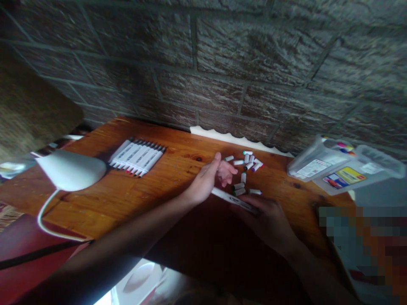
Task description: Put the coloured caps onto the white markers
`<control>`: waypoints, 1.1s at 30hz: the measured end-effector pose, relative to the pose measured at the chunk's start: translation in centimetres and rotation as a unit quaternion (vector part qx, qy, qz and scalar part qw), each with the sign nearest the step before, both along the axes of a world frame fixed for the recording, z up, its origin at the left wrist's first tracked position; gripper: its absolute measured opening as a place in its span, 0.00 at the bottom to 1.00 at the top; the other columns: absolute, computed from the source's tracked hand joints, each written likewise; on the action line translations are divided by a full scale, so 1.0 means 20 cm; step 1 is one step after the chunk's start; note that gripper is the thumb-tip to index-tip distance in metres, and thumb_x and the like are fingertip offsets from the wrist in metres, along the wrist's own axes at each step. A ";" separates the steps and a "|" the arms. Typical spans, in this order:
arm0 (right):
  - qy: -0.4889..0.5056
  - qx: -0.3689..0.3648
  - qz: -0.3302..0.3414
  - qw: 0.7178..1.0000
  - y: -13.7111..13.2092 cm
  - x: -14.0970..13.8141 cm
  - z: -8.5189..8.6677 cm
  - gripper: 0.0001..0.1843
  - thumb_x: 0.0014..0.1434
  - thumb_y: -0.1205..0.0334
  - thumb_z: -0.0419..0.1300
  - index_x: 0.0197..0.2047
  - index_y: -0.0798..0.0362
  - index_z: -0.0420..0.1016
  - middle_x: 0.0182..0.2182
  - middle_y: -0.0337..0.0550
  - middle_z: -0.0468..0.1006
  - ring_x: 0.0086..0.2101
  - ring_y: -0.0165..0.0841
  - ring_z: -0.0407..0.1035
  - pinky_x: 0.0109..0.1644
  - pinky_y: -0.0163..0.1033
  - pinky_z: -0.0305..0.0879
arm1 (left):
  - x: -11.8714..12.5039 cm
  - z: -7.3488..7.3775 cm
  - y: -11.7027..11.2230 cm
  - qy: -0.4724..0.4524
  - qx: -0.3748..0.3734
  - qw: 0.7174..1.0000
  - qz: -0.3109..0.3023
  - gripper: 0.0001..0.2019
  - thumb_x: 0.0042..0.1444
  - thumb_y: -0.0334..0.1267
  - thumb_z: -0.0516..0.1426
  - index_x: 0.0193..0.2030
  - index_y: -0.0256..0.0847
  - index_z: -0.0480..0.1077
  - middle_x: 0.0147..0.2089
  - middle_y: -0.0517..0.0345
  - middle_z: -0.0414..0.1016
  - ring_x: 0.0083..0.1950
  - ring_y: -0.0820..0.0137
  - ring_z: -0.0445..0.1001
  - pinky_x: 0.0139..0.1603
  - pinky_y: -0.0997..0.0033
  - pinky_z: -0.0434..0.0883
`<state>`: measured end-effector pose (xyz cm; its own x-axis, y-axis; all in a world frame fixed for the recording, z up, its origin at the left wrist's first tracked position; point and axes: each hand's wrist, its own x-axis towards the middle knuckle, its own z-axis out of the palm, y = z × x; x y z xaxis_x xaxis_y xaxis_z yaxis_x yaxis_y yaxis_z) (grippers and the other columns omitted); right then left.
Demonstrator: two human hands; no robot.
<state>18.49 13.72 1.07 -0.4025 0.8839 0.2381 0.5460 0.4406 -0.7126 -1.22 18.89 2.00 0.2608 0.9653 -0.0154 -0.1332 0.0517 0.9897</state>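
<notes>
Marker [233, 200] was gripped low over a wooden table [152, 142], its long axis slanting from the left hand [211, 180] down toward the right hand [263, 222]. The right hand was the nearer of the two to the marker's body: its fingers were closed over the lower end, and the marker was held there. The left hand was spread open, with the thumb raised and the fingers fanned toward the far side of the table; nothing was seen held in it. Its palm lay just beside the marker's upper end, though contact between them could not be told from the head view. Loose marker caps [246, 165] were scattered just beyond the left hand's fingertips and just above the marker, between the hands and the table's far edge. That edge met a brick wall [193, 63] along a white scalloped strip [222, 137]. A row of white markers [136, 157] lay side by side well to the left of the hands, near a white lamp [70, 169] and its cord [43, 224]. Clear plastic boxes [343, 165] stood at the right end of the table, well apart from both hands.
</notes>
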 end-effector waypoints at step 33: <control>-0.034 0.021 0.093 0.995 -0.01 0.07 0.02 0.15 0.67 0.58 0.58 0.54 0.49 0.79 0.43 0.41 0.83 0.38 0.25 0.78 0.42 0.28 0.69 | 0.00 -0.04 -0.02 -0.060 -0.061 0.988 -0.129 0.35 0.64 0.67 0.47 0.41 0.32 0.77 0.37 0.48 0.79 0.37 0.71 0.75 0.41 0.72 0.69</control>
<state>19.83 13.44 1.57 -0.5739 0.7831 0.2396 0.4989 0.5663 -0.6560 -1.14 18.58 1.24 0.5056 0.8589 -0.0811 -0.2150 0.2164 0.9523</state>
